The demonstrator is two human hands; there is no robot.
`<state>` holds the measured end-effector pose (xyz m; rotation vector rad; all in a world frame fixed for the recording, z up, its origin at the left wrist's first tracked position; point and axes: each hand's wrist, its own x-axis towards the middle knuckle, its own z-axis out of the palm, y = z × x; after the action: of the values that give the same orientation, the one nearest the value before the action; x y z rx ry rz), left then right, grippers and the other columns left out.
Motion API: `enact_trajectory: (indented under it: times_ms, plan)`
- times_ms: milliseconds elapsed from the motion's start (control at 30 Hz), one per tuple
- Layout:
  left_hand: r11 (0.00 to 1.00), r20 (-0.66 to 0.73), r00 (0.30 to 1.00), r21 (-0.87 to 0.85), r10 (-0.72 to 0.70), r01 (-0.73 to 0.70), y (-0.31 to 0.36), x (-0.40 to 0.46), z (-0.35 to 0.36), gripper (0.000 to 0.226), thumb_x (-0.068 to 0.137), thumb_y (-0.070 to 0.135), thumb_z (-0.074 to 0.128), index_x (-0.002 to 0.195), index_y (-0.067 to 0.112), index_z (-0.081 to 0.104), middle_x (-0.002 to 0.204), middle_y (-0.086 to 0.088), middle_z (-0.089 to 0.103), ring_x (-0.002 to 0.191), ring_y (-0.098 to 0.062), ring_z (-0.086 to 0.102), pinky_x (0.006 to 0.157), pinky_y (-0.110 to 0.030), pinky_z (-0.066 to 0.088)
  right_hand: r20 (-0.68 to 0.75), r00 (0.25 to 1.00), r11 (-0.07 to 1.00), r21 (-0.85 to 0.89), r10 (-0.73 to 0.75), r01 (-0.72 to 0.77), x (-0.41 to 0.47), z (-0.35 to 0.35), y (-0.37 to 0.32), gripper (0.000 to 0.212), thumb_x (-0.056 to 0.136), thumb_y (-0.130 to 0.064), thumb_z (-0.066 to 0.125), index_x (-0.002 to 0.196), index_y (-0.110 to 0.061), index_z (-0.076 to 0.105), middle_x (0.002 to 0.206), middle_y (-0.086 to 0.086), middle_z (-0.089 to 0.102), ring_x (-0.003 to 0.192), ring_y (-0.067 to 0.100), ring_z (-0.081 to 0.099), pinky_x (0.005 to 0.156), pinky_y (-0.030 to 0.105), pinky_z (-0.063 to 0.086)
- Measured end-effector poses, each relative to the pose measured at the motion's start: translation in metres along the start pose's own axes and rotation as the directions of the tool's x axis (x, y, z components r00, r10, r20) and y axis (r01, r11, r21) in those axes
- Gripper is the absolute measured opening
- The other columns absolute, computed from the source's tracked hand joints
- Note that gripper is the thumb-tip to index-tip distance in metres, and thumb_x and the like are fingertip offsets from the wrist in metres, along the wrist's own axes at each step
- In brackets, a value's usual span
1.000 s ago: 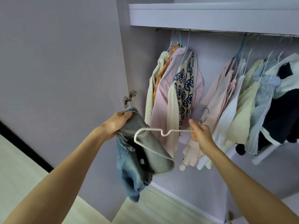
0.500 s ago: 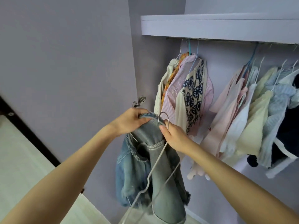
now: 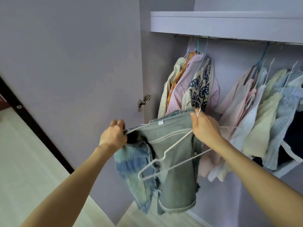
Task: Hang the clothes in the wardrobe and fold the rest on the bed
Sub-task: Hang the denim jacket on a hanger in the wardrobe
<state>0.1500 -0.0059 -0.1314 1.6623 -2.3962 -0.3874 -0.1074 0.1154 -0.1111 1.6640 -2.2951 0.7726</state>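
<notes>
A light-blue denim garment (image 3: 173,163) with frayed edges hangs in front of the open wardrobe. My left hand (image 3: 114,135) grips its left top edge. My right hand (image 3: 205,128) holds its right top edge together with the neck of a white wire hanger (image 3: 165,158). The hanger's metal hook (image 3: 193,106) sticks up above my right fingers, and its triangle tilts down and to the left across the denim. The wardrobe rail (image 3: 203,36) runs under the shelf above.
A group of shirts (image 3: 190,86) hangs at the rail's left end, and a denser row of pale clothes (image 3: 255,112) at the right, with a gap between. The open wardrobe door (image 3: 70,71) with its hinge (image 3: 144,102) stands on the left. The shelf (image 3: 226,23) is overhead.
My hands have spread apart and stretched the garment's top edge out flat. The hanger has swung from hanging straight down to lying tilted across the denim. The view has shifted slightly.
</notes>
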Motion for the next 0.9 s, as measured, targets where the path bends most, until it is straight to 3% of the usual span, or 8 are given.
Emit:
enact_trajectory:
  times_ms: [100, 233, 333, 433, 533, 633, 767, 900]
  plan:
    - [0.998, 0.041, 0.997, 0.010, -0.064, 0.064, 0.000, 0.003, 0.000, 0.026, 0.084, 0.008, 0.050, 0.110, 0.009, 0.049, 0.108, -0.014, 0.052, 0.089, -0.036, 0.053, 0.071, -0.037, 0.040, -0.123, 0.980, 0.987, -0.008, 0.157, -0.160, 0.000, -0.001, 0.004, 0.029, 0.100, -0.023, 0.032, 0.104, -0.001, 0.050, 0.094, 0.027, 0.065, 0.085, 0.047, 0.061, 0.067, 0.042, 0.041]
    - [1.000, -0.013, 1.000, 0.002, 0.025, -0.025, 0.011, 0.004, -0.003, 0.026, 0.083, -0.003, 0.044, 0.108, 0.005, 0.052, 0.104, -0.016, 0.055, 0.079, -0.032, 0.049, 0.068, -0.037, 0.043, -0.167, 0.943, 0.957, 0.020, 0.288, -0.289, 0.000, 0.005, 0.000, 0.030, 0.101, -0.022, 0.029, 0.105, 0.001, 0.049, 0.098, 0.026, 0.064, 0.087, 0.047, 0.061, 0.070, 0.043, 0.043]
    - [0.993, -0.086, 0.990, 0.054, 0.111, -0.107, 0.015, 0.004, -0.007, 0.033, 0.085, -0.009, 0.041, 0.113, 0.005, 0.053, 0.106, -0.016, 0.050, 0.082, -0.037, 0.054, 0.069, -0.040, 0.046, -0.198, 0.922, 0.942, 0.038, 0.334, -0.333, 0.001, 0.006, -0.002, 0.032, 0.101, -0.022, 0.029, 0.111, 0.002, 0.049, 0.097, 0.025, 0.063, 0.087, 0.046, 0.061, 0.069, 0.044, 0.043]
    - [0.987, -0.069, 0.993, 0.137, 0.092, -0.082, 0.010, 0.007, -0.012, 0.036, 0.087, -0.009, 0.041, 0.117, 0.007, 0.052, 0.108, -0.016, 0.051, 0.088, -0.038, 0.057, 0.069, -0.038, 0.045, -0.190, 0.925, 0.941, -0.014, 0.330, -0.339, 0.001, 0.007, -0.007, 0.035, 0.102, -0.025, 0.027, 0.111, 0.001, 0.049, 0.101, 0.023, 0.062, 0.087, 0.045, 0.062, 0.068, 0.042, 0.043]
    - [0.998, 0.017, 1.000, -0.062, 0.020, -0.019, 0.010, 0.006, -0.016, 0.028, 0.087, -0.002, 0.048, 0.109, 0.009, 0.060, 0.105, -0.014, 0.063, 0.091, -0.032, 0.058, 0.072, -0.031, 0.045, -0.173, 0.924, 0.937, -0.016, 0.341, -0.349, 0.001, 0.011, -0.013, 0.035, 0.102, -0.026, 0.028, 0.112, 0.000, 0.049, 0.107, 0.023, 0.062, 0.089, 0.046, 0.061, 0.069, 0.043, 0.042]
    - [0.947, 0.013, 0.992, -0.298, 0.127, -0.118, 0.037, -0.007, -0.016, 0.012, 0.084, 0.012, 0.064, 0.095, 0.013, 0.068, 0.092, -0.006, 0.069, 0.088, -0.021, 0.061, 0.072, -0.017, 0.040, -0.132, 0.935, 0.942, -0.021, 0.330, -0.336, 0.002, 0.018, -0.022, 0.032, 0.101, -0.024, 0.030, 0.113, -0.001, 0.048, 0.109, 0.021, 0.061, 0.091, 0.045, 0.061, 0.071, 0.044, 0.044]
    - [0.882, 0.030, 0.946, -0.373, 0.322, -0.289, 0.074, -0.023, -0.001, 0.012, 0.086, 0.016, 0.063, 0.096, 0.016, 0.070, 0.088, -0.001, 0.069, 0.077, -0.012, 0.057, 0.067, -0.010, 0.037, -0.132, 0.925, 0.933, 0.108, 0.356, -0.344, 0.002, 0.025, -0.028, 0.032, 0.101, -0.023, 0.030, 0.107, 0.001, 0.049, 0.104, 0.024, 0.063, 0.090, 0.044, 0.061, 0.066, 0.041, 0.041]
    - [0.838, -0.005, 0.944, -0.458, 0.331, -0.297, 0.077, -0.032, 0.010, 0.009, 0.088, 0.018, 0.064, 0.097, 0.019, 0.062, 0.069, 0.005, 0.057, 0.059, -0.005, 0.049, 0.057, -0.012, 0.037, -0.184, 0.923, 0.935, 0.176, 0.339, -0.308, 0.001, 0.022, -0.022, 0.030, 0.101, -0.021, 0.030, 0.100, 0.001, 0.050, 0.094, 0.024, 0.065, 0.083, 0.044, 0.062, 0.061, 0.035, 0.028]
